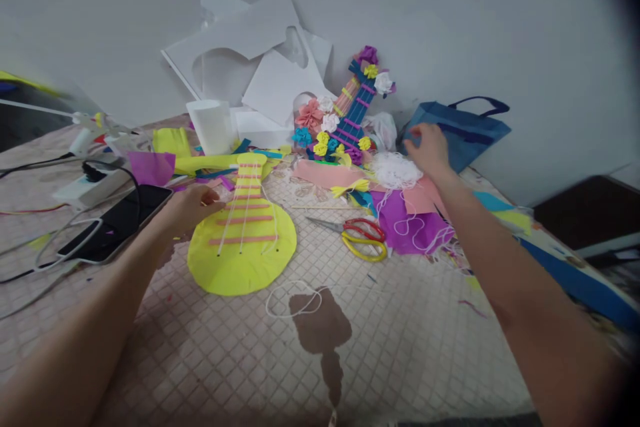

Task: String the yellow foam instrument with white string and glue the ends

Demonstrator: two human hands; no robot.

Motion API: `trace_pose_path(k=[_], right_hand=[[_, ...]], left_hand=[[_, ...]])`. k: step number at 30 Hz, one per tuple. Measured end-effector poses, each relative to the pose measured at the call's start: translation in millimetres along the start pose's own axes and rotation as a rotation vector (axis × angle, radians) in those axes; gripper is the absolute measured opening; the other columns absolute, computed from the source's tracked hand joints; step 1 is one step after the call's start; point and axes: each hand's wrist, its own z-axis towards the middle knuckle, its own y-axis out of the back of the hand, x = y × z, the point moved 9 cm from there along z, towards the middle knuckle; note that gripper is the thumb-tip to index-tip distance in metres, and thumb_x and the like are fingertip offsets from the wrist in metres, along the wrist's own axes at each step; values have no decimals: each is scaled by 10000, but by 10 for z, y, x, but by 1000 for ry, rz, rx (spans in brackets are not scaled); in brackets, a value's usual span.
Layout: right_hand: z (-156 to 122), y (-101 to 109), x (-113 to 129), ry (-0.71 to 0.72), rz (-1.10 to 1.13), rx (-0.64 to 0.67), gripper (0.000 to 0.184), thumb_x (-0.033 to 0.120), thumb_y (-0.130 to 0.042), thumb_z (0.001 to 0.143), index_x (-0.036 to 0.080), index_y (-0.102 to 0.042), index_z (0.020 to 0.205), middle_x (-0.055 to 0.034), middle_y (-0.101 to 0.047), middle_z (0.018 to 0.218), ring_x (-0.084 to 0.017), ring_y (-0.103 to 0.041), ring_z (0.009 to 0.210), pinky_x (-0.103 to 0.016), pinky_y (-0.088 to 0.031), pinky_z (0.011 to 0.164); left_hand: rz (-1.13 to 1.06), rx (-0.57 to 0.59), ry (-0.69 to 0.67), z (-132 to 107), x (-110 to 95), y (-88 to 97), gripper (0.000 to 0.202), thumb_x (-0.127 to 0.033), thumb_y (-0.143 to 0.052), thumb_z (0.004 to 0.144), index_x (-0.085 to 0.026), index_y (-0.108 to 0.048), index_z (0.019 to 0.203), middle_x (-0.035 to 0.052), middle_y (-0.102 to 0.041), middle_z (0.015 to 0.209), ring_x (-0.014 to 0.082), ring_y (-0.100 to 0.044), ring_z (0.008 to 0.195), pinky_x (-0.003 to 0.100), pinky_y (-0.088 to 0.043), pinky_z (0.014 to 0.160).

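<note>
A yellow paper guitar [243, 263] lies flat with its neck pointing away from me, crossed by pink strips and strung with white strings. At its left edge is my left hand [195, 208], fingers curled and closed against the rim where body meets neck. My right hand [427, 147] is raised over the far right of the table, fingers bent and apart. Just below and left of it sits a tangled heap of white string [397, 170]. Scissors [363, 237] with red and yellow handles lie between the guitar and purple paper [405, 223].
A flower-covered blue guitar [356, 113] leans at the back beside white foam board cutouts [285, 77]. A blue bag [463, 133] stands behind my right hand. At left are a phone [117, 223], power strip [93, 187] and cables. A loose string loop [295, 313] lies in front.
</note>
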Motion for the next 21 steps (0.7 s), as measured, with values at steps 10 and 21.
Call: trace_pose_path(k=[10, 21], right_hand=[[-2034, -1033, 2178, 558, 508, 827, 88, 208, -560, 837, 171, -623, 885, -28, -634, 858, -98, -539, 681, -226, -403, 657], [-2139, -1523, 1954, 126, 626, 909, 230, 390, -512, 862, 174, -518, 784, 16, -549, 606, -99, -525, 533, -208, -363, 509]], left_hand=[[-2, 123, 103, 42, 138, -181, 448, -506, -641, 637, -132, -636, 882, 106, -677, 826, 251, -632, 745, 286, -427, 610], [-546, 216, 116, -83, -6, -203, 385, -498, -650, 717, -118, -604, 754, 35, -623, 648, 156, -553, 569, 247, -418, 514]])
